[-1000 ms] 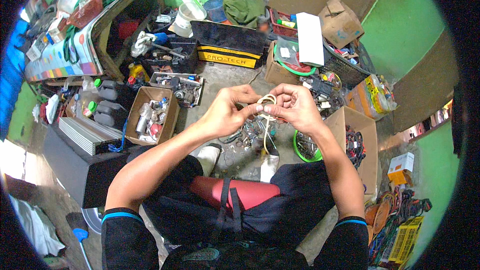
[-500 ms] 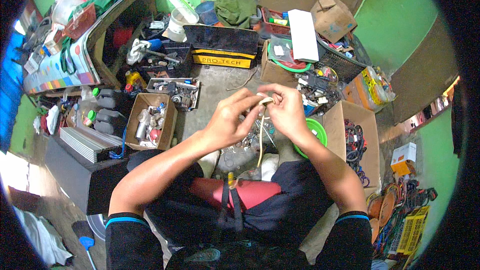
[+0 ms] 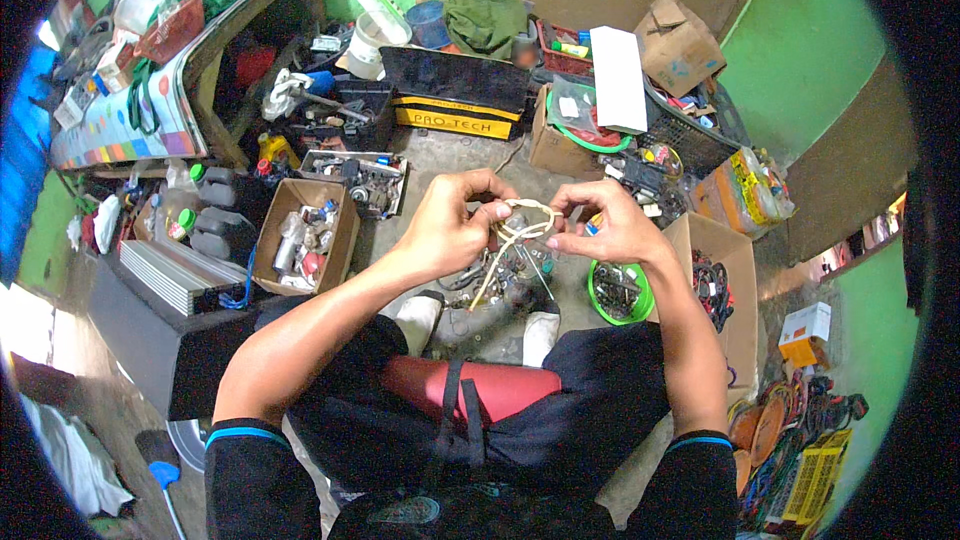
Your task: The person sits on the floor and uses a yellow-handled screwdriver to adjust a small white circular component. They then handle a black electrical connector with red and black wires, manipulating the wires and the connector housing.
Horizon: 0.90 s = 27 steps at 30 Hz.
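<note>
A cream-coloured cord (image 3: 533, 232) is bent into a loose loop in front of me, its free end hanging down toward the floor. My left hand (image 3: 452, 227) pinches the left side of the loop between thumb and fingers. At the loop's right side, the curled fingers and thumb of my right hand (image 3: 617, 228) hold the cord, though the exact contact is partly hidden. Below the cord lies a cluster of small metal parts (image 3: 500, 285) on the floor, between my feet.
A green bowl (image 3: 648, 302) of small dark parts is right of the cluster. Cardboard boxes stand left (image 3: 347, 240) and right (image 3: 735, 240). Farther off is a black and yellow toolbox (image 3: 455, 118). A black cabinet (image 3: 190, 360) with a finned silver unit (image 3: 180, 280) is at left.
My hands have moved apart and slightly lower, and the cord between them has spread from a tight bunch into an open loop. The view has shifted a little.
</note>
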{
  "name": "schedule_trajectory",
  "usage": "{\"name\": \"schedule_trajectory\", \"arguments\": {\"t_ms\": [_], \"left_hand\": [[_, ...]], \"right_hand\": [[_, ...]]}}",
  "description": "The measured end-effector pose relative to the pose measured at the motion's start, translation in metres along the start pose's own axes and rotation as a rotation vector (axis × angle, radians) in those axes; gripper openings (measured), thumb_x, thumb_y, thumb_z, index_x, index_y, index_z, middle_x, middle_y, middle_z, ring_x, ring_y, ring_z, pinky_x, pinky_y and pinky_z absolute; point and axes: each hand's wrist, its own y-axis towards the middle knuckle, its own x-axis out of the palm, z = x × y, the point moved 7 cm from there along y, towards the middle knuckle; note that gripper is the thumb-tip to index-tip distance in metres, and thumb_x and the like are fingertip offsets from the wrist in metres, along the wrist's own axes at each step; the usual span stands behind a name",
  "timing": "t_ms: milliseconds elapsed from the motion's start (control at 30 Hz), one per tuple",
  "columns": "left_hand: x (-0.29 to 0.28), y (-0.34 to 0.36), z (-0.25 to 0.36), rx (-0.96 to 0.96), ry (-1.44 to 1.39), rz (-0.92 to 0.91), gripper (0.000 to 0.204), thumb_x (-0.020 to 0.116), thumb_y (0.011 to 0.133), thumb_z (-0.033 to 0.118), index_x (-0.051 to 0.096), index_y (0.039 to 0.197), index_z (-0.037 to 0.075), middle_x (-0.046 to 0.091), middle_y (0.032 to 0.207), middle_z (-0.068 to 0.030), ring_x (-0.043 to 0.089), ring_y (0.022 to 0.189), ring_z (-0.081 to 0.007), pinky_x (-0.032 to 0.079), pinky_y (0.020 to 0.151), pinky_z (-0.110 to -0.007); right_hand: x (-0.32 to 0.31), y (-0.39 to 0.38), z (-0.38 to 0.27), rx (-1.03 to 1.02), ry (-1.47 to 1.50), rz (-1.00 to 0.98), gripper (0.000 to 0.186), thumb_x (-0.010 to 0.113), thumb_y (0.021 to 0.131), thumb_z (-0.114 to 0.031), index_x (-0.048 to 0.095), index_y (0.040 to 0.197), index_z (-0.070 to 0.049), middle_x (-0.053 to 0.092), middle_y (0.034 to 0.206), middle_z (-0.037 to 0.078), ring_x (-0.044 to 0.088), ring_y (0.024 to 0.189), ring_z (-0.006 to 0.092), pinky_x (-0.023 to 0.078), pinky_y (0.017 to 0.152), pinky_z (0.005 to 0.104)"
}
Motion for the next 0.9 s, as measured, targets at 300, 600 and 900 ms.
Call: {"name": "schedule_trajectory", "arguments": {"t_ms": [300,600,900], "left_hand": [[-0.031,0.004,-0.01,-0.05,-0.114,0.095,0.006,0.056,0.09,0.001,0.059,0.091,-0.005,0.061,0.075,-0.0068,0.061,0.066,-0.0129,0.054,0.055,-0.028],[-0.027,0.014,-0.022,-0.094,-0.308,0.035,0.015,0.062,0.09,0.012,0.061,0.093,-0.003,0.063,0.084,-0.0086,0.064,0.071,-0.0161,0.058,0.057,-0.032],[0.005,0.008,-0.029,-0.219,-0.655,-0.285,0.021,0.056,0.094,0.017,0.057,0.094,-0.003,0.058,0.078,-0.0053,0.059,0.064,-0.0146,0.054,0.048,-0.031]], "right_hand": [[-0.083,-0.04,0.042,-0.012,0.363,0.854,0.02,0.064,0.078,-0.003,0.052,0.063,-0.006,0.055,0.063,0.004,0.05,0.054,0.0138,0.044,0.056,0.027],[-0.066,-0.028,0.052,0.122,0.717,0.611,0.017,0.069,0.085,-0.015,0.055,0.081,-0.008,0.045,0.059,-0.005,0.045,0.05,0.0066,0.036,0.042,0.0198],[-0.078,-0.034,0.073,0.24,0.65,1.051,0.015,0.06,0.092,-0.012,0.052,0.081,-0.006,0.053,0.062,0.001,0.053,0.055,0.0128,0.042,0.049,0.0251]]}}
